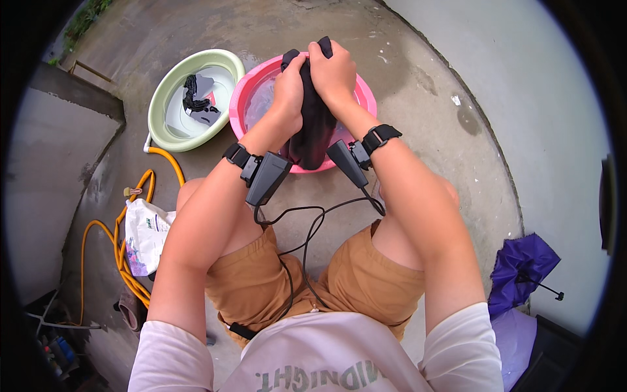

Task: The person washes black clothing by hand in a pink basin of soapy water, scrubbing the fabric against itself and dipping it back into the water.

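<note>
Both of my hands grip a black cloth garment (313, 127) by its upper edge, over a pink plastic basin (238, 103). My left hand (289, 93) pinches one side with the thumb on top. A short way to the right, my right hand (334, 71) is closed in a fist around another part, and a tip of cloth pokes out above it. The fabric hangs down between my wrists towards the near rim. Water shows in the basin to the left of the cloth. Whether the garment's lower end touches the water, I cannot tell.
A pale green basin (157, 115) at the left holds water and dark cloth (196, 100). Orange hose (117, 240) coils beside a white printed bag (144, 235). Black cables (313, 228) hang from my wrist devices. A purple umbrella (519, 269) lies by the right wall.
</note>
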A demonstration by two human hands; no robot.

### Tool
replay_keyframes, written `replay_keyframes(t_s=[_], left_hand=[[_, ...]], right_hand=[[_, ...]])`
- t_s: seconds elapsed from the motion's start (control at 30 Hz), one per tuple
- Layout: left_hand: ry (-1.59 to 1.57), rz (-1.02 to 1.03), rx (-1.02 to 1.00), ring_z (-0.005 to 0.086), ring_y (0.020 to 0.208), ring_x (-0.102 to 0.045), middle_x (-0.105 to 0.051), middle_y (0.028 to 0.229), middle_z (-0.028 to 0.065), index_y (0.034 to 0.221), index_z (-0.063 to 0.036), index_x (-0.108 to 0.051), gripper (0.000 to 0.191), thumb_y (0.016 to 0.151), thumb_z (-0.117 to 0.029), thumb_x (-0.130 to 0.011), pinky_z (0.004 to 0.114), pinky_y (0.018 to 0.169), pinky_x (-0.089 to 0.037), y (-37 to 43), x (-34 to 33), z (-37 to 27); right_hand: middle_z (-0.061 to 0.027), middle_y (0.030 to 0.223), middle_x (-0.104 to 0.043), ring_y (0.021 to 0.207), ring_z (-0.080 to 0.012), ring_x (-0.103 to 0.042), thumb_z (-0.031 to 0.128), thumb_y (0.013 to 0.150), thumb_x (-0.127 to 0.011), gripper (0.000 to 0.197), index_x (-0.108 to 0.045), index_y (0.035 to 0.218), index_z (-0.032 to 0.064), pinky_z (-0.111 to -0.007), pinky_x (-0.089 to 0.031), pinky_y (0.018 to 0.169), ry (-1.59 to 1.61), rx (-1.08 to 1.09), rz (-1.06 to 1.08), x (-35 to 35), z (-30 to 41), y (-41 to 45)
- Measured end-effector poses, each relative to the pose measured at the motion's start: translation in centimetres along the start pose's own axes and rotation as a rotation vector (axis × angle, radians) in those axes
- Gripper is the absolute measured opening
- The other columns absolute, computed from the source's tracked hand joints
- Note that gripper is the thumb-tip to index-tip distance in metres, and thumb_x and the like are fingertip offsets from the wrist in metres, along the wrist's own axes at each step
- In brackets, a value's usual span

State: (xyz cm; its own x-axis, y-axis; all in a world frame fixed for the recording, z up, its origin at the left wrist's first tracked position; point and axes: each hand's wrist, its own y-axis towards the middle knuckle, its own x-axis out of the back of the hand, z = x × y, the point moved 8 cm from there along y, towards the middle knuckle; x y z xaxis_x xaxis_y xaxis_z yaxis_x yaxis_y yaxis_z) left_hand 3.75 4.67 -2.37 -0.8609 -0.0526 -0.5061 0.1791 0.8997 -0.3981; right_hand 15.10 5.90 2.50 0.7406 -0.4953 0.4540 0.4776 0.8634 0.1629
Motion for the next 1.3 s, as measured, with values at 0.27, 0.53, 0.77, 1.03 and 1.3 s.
replay_keyframes(t_s=[0.27, 0.53, 0.77, 1.03, 1.3], left_hand=[[-0.220, 0.131, -0.052, 0.0201, 0.083, -0.068, -0.068, 0.089, 0.0042, 0.092, -0.0125, -0.064, 0.028, 0.099, -0.038, -0.056, 0.037, 0.078, -0.056, 4.5, 3.9, -0.7], [-0.058, 0.008, -0.038, 0.0206, 0.103, -0.070, -0.073, 0.111, 0.0078, 0.119, -0.0074, -0.067, 0.038, 0.103, -0.038, -0.051, 0.036, 0.091, -0.055, 0.1, 0.6, -0.8], [-0.037, -0.003, -0.115, 0.0209, 0.092, -0.069, -0.071, 0.101, 0.0058, 0.108, -0.0116, -0.067, 0.031, 0.104, -0.037, -0.050, 0.036, 0.085, -0.055, 2.3, 2.0, -1.5], [-0.081, 0.089, -0.130, 0.0178, 0.088, -0.068, -0.070, 0.097, 0.0052, 0.101, -0.0098, -0.066, 0.034, 0.102, -0.041, -0.053, 0.036, 0.078, -0.055, 2.4, 1.7, -2.1], [0.028, 0.020, -0.101, 0.0176, 0.100, -0.069, -0.072, 0.110, 0.0055, 0.116, -0.0089, -0.068, 0.037, 0.104, -0.040, -0.053, 0.032, 0.090, -0.054, 0.6, 0.4, -1.4]], right_hand=[[-0.0232, 0.082, -0.071, 0.079, -0.0451, -0.069, 0.039, 0.091, -0.065, 0.036, -0.065, 0.090, 0.0031, -0.049, -0.053, 0.068, 0.097, 0.179, 0.046, -2.2, 4.0, -5.3], [-0.0217, 0.087, -0.074, 0.086, -0.0450, -0.071, 0.037, 0.091, -0.063, 0.032, -0.070, 0.094, 0.0063, -0.052, -0.056, 0.077, 0.043, 0.095, -0.040, 0.0, 2.0, -1.2], [-0.0223, 0.087, -0.073, 0.086, -0.0450, -0.071, 0.040, 0.092, -0.063, 0.034, -0.067, 0.100, 0.0066, -0.053, -0.055, 0.077, 0.031, 0.156, 0.006, -1.1, 2.8, -2.9], [-0.0212, 0.086, -0.073, 0.084, -0.0457, -0.070, 0.040, 0.090, -0.063, 0.034, -0.068, 0.096, 0.0065, -0.052, -0.055, 0.074, 0.076, 0.135, 0.036, -1.6, 2.8, -3.0], [-0.0216, 0.087, -0.074, 0.086, -0.0448, -0.071, 0.037, 0.092, -0.063, 0.032, -0.069, 0.097, 0.0053, -0.052, -0.055, 0.075, 0.050, 0.127, -0.047, -0.1, 1.6, -1.3]])
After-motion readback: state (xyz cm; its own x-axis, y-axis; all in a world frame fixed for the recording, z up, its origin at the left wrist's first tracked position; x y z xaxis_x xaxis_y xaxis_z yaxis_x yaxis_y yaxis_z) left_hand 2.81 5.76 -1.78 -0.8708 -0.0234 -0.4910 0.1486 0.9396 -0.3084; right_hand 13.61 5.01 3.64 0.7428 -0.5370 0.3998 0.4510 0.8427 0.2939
